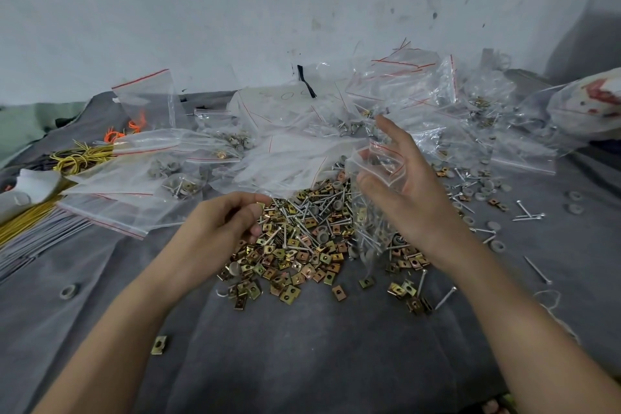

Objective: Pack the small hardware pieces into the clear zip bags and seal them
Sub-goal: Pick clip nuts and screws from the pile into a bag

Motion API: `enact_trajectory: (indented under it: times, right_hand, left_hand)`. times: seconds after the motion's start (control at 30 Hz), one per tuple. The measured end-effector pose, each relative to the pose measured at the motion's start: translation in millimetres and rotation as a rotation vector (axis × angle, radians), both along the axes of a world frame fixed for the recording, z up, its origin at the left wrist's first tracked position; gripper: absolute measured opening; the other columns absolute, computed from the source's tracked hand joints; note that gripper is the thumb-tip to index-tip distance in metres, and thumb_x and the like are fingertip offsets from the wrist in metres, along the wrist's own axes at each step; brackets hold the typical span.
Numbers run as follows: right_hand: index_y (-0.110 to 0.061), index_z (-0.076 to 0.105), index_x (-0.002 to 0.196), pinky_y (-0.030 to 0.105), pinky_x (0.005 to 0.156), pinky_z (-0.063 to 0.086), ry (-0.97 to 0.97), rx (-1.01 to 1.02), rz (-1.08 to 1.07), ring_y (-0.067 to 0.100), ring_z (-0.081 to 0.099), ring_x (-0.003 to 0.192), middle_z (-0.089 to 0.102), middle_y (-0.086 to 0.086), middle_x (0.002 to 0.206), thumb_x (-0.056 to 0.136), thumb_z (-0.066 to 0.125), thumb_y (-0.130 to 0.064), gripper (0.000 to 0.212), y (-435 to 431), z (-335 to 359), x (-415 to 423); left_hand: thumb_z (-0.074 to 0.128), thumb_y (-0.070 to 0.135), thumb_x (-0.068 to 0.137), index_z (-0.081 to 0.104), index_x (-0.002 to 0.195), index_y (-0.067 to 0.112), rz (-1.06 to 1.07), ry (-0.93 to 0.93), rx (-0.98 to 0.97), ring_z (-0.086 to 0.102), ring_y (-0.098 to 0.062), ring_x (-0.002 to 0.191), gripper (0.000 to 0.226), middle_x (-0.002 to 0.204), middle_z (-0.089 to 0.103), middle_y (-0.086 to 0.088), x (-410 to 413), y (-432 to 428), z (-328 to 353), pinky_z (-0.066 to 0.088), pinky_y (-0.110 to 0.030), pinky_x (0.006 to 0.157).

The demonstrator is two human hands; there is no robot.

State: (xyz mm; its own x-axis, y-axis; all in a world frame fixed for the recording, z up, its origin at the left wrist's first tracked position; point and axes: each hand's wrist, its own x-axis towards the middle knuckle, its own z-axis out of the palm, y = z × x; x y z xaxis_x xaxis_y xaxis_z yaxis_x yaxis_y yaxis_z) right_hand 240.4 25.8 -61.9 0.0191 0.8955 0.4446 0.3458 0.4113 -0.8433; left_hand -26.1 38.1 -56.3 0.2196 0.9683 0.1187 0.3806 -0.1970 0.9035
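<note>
A heap of brass clip nuts, steel screws and grey washers [302, 245] lies in the middle of the grey cloth. My right hand [406, 191] holds a clear zip bag [373, 205] by its red-striped mouth; the bag hangs down over the heap with screws and a washer inside. My left hand [225, 228] hovers at the heap's left edge, its fingers curled and pinching a brass clip nut [260, 206] at the fingertips. Both forearms reach in from the bottom.
Many clear zip bags [285, 144], some filled and some flat, are piled behind the heap against the wall. Yellow and orange cords [84, 156] lie at the left. Loose screws and washers [524, 212] are scattered on the right. A stray clip nut [158, 345] sits near front left.
</note>
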Motion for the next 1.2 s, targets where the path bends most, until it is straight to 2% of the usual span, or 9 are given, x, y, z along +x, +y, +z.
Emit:
enact_trajectory:
  times: [0.07,0.17,0.27,0.37,0.53,0.67,0.9,1.0,1.2]
  right_hand:
    - [-0.049,0.033,0.149,-0.007,0.082,0.034,-0.004,-0.001,-0.004,-0.03,0.044,0.111,0.048,-0.055,0.111,0.091,0.066,-0.036,0.069,-1,0,0]
    - [-0.055,0.032,0.147,0.006,0.089,0.037,-0.006,-0.008,-0.012,-0.03,0.041,0.114,0.047,-0.056,0.111,0.089,0.066,-0.041,0.069,-1,1,1]
    - [-0.058,0.031,0.146,0.017,0.096,0.034,-0.008,-0.02,-0.013,-0.027,0.041,0.117,0.048,-0.054,0.113,0.087,0.065,-0.044,0.069,-1,1,1]
    - [-0.06,0.03,0.145,0.026,0.103,0.037,-0.013,-0.028,-0.012,-0.021,0.044,0.12,0.051,-0.05,0.115,0.086,0.064,-0.046,0.069,-2,2,1]
    - [-0.059,0.03,0.145,0.022,0.101,0.036,-0.006,-0.025,-0.007,-0.021,0.045,0.12,0.051,-0.049,0.115,0.087,0.064,-0.045,0.07,-1,2,1]
    - [-0.062,0.028,0.144,0.021,0.1,0.035,-0.02,-0.022,-0.007,-0.023,0.042,0.121,0.051,-0.05,0.116,0.086,0.063,-0.048,0.07,-1,2,1]
    - [-0.062,0.028,0.145,0.026,0.107,0.034,-0.024,-0.015,-0.004,-0.016,0.042,0.128,0.05,-0.029,0.137,0.086,0.063,-0.051,0.07,-3,2,0]
    - [-0.062,0.028,0.145,0.028,0.107,0.037,-0.027,-0.015,-0.007,-0.014,0.046,0.125,0.053,-0.025,0.136,0.085,0.063,-0.051,0.069,-2,2,0]
    - [-0.059,0.03,0.146,0.013,0.093,0.034,-0.017,0.001,0.008,-0.024,0.044,0.119,0.052,-0.043,0.124,0.084,0.063,-0.054,0.07,-1,0,0]
  left_hand:
    - [0.047,0.014,0.103,0.067,0.114,0.019,-0.021,-0.028,-0.004,0.058,-0.009,0.069,0.023,0.071,0.061,0.001,1,0,1,0.05,-0.024,0.074]
    - [0.045,0.013,0.104,0.07,0.114,0.022,-0.049,-0.101,-0.025,0.059,-0.016,0.074,0.028,0.074,0.06,-0.001,1,0,1,0.052,-0.035,0.081]
    - [0.045,0.011,0.103,0.074,0.107,0.02,-0.077,-0.247,-0.094,0.06,-0.012,0.075,0.031,0.074,0.059,-0.001,5,0,2,0.055,-0.023,0.077]
    - [0.047,0.008,0.098,0.077,0.099,0.015,-0.109,-0.465,-0.212,0.061,-0.008,0.071,0.031,0.073,0.06,0.0,10,2,5,0.055,-0.02,0.071]
    - [0.054,0.009,0.085,0.077,0.097,0.007,-0.181,-0.74,-0.357,0.06,-0.011,0.067,0.027,0.078,0.06,-0.003,13,5,10,0.057,-0.024,0.067]
    - [0.054,0.008,0.087,0.078,0.096,0.009,-0.21,-0.793,-0.385,0.059,-0.011,0.068,0.026,0.08,0.06,-0.004,14,7,12,0.057,-0.025,0.068]
    - [0.057,0.013,0.088,0.072,0.103,0.009,-0.164,-0.808,-0.373,0.068,-0.012,0.072,0.022,0.095,0.072,-0.01,20,8,15,0.058,-0.023,0.068]
    - [0.057,0.013,0.09,0.075,0.102,0.011,-0.167,-0.842,-0.341,0.066,-0.011,0.072,0.022,0.093,0.071,-0.008,25,9,19,0.057,-0.021,0.068]
    - [0.06,0.016,0.089,0.078,0.1,0.015,-0.195,-0.842,-0.314,0.063,-0.006,0.069,0.021,0.089,0.069,-0.002,41,9,25,0.056,-0.02,0.068]
